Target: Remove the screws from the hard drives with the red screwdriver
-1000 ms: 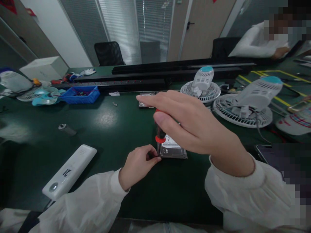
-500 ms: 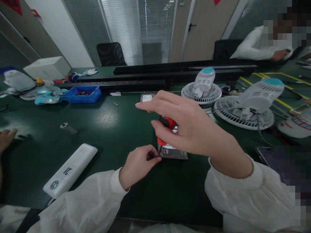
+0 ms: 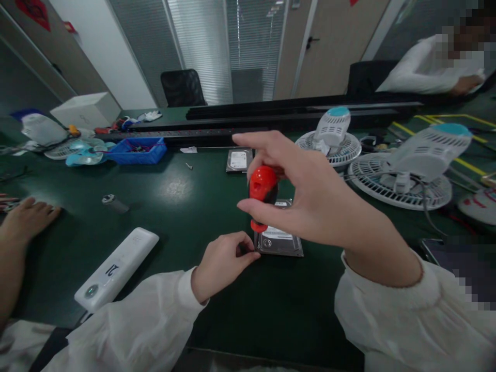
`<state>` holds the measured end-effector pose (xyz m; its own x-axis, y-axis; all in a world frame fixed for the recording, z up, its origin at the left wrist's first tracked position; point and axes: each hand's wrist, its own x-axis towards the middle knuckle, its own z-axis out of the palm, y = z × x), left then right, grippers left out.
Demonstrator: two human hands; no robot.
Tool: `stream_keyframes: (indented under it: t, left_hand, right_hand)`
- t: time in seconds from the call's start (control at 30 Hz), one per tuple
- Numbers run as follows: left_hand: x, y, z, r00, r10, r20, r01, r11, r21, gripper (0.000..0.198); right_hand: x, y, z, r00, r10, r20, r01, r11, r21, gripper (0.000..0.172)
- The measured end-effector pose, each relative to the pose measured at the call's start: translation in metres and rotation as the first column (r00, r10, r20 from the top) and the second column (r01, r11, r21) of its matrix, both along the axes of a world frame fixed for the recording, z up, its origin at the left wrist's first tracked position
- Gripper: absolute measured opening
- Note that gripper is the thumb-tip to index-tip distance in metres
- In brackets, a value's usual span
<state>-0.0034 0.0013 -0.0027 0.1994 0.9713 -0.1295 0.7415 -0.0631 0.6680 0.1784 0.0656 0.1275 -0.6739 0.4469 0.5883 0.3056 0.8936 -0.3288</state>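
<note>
A hard drive (image 3: pixel 284 246) with a silver face and white label lies on the green table. A screwdriver with a stubby red and black handle (image 3: pixel 263 182) stands upright over its left side, tip down by the near left corner. Around the handle curl the thumb and fingers of my right hand (image 3: pixel 310 194), loosely, with the index finger stretched out above. My left hand (image 3: pixel 225 261) is closed in a pinch at the drive's near left corner, beside the screwdriver's tip. The exact contact of those fingertips is partly hidden.
A second hard drive (image 3: pixel 238 160) lies farther back. Left are a white power bank (image 3: pixel 118 268), a metal cylinder (image 3: pixel 115 203), a blue bin (image 3: pixel 136 152) and another person's hand (image 3: pixel 33 219). Fan parts (image 3: pixel 403 178) and a dark phone-like device (image 3: pixel 434 249) lie right.
My right hand's fingers have loosened and turned about the screwdriver handle, showing its red top. My left hand stays at the drive's corner. Another person's hand has come farther in at left.
</note>
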Motion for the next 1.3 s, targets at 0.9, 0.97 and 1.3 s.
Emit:
stream_keyframes:
  t: [0.9,0.97,1.3]
  left_hand:
    - [0.000,0.000,-0.001,1.000,0.014,0.003,-0.014,1.000,0.015,0.012]
    - [-0.001,0.001,-0.002,1.000,0.006,0.006,-0.007,1.000,0.017,0.012]
    - [0.000,0.000,0.001,1.000,0.013,0.017,-0.013,1.000,-0.001,0.011]
  right_hand:
    - [0.005,-0.008,0.009,0.985,-0.102,0.143,0.099,0.995,0.029,0.040]
    - [0.008,-0.008,0.010,0.986,-0.072,0.148,0.071,0.997,0.013,0.046]
    - [0.013,-0.010,0.015,0.983,-0.103,0.153,0.103,0.995,0.007,0.044]
